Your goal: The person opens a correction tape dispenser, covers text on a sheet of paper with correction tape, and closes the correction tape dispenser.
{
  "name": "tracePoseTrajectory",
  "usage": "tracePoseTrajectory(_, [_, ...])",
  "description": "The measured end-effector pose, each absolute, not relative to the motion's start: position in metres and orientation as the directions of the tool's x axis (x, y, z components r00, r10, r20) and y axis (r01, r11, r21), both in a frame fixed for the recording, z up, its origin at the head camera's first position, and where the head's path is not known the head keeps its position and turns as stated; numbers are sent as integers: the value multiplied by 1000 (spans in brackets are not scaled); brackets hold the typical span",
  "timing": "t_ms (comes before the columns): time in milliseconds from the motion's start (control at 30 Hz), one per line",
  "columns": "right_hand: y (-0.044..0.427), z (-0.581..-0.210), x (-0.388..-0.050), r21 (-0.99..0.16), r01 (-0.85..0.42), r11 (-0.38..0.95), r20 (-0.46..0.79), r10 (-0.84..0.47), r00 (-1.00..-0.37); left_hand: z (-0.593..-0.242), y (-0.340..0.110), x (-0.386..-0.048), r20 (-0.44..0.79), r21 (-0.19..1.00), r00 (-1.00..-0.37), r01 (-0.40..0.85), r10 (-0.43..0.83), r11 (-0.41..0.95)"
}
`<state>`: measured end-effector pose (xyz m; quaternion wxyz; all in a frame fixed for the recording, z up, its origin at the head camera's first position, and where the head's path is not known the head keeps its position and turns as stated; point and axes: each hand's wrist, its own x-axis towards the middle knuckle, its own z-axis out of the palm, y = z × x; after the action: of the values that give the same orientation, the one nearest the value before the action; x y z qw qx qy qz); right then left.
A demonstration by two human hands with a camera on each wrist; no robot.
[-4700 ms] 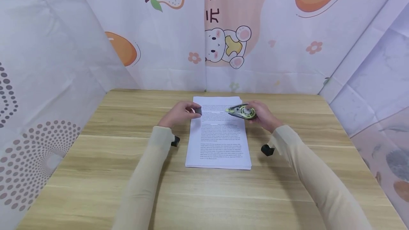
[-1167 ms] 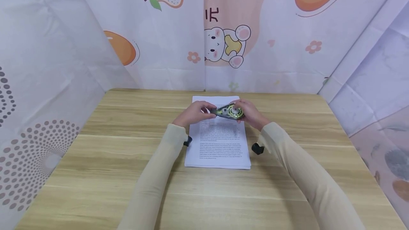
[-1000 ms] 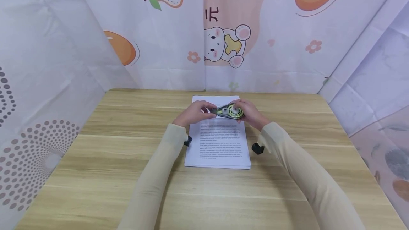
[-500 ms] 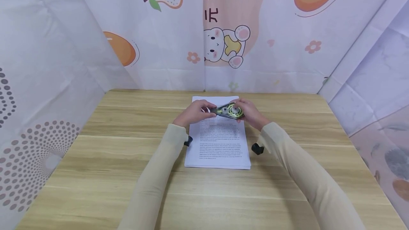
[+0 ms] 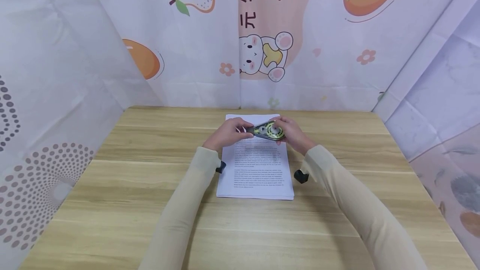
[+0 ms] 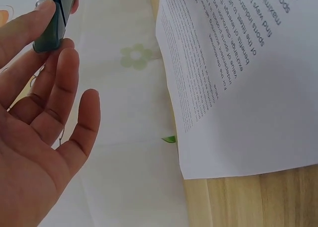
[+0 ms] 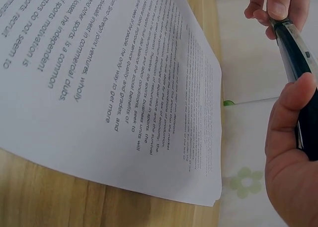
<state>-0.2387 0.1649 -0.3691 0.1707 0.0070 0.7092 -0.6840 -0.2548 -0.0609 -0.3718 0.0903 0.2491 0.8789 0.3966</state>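
Note:
Above the upper part of a stack of printed paper (image 5: 262, 174), my two hands meet at a correction tape (image 5: 270, 130) with a clear and yellow-green body. My right hand (image 5: 294, 133) grips its wide round end, thumb on top. The dark cap (image 5: 250, 130) covers the narrow tip, pinched between thumb and fingers of my left hand (image 5: 226, 132). In the left wrist view the thumb presses the dark cap (image 6: 49, 36), while the other fingers are loosely bent. In the right wrist view the tape's dark edge (image 7: 293, 48) runs between both hands.
The paper lies on a wood-grain table (image 5: 123, 203). A printed curtain (image 5: 187, 53) hangs behind the table's back edge, with more cloth at both sides. Black wrist mounts (image 5: 301, 176) sit under the sleeves.
Several seconds ago the cap and correction tape were apart; my hands have come together and the cap now sits on the tip. Over the last second the hands have hardly moved.

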Motion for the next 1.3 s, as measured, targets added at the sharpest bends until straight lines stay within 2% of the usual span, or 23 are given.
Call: tracePoseTrajectory(1300, [168,-375,-239,-962,252,101,-271,-272,-923,-375,-60,-252,62,740,-854,387,516,551])
